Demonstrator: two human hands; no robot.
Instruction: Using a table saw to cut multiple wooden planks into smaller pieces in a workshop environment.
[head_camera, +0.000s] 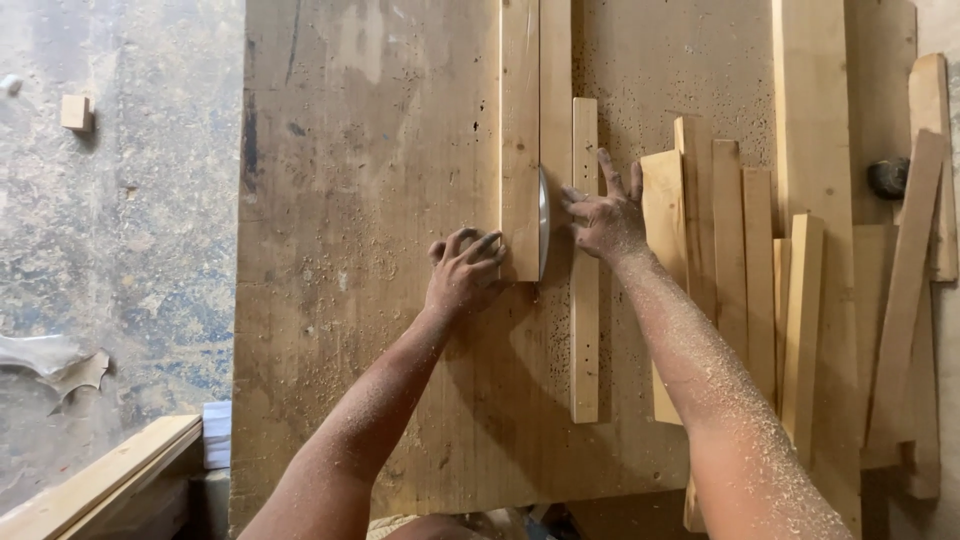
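Note:
My left hand (464, 272) presses its curled fingers against the near end of a long wooden plank (520, 130) lying on the saw table (360, 200). A circular saw blade (543, 222) stands up through the table right beside that plank's end. My right hand (606, 215) lies spread on a narrow wooden strip (585, 340) just right of the blade, fingers fanned out and flat. Both forearms are dusted with sawdust.
Several cut wooden strips (760, 290) lie stacked to the right, with a tall board (815, 110) behind them and slats (915, 280) at the far right. A dark round object (887, 177) sits among them. Concrete floor (110, 250) lies left, with a small wood block (75, 112).

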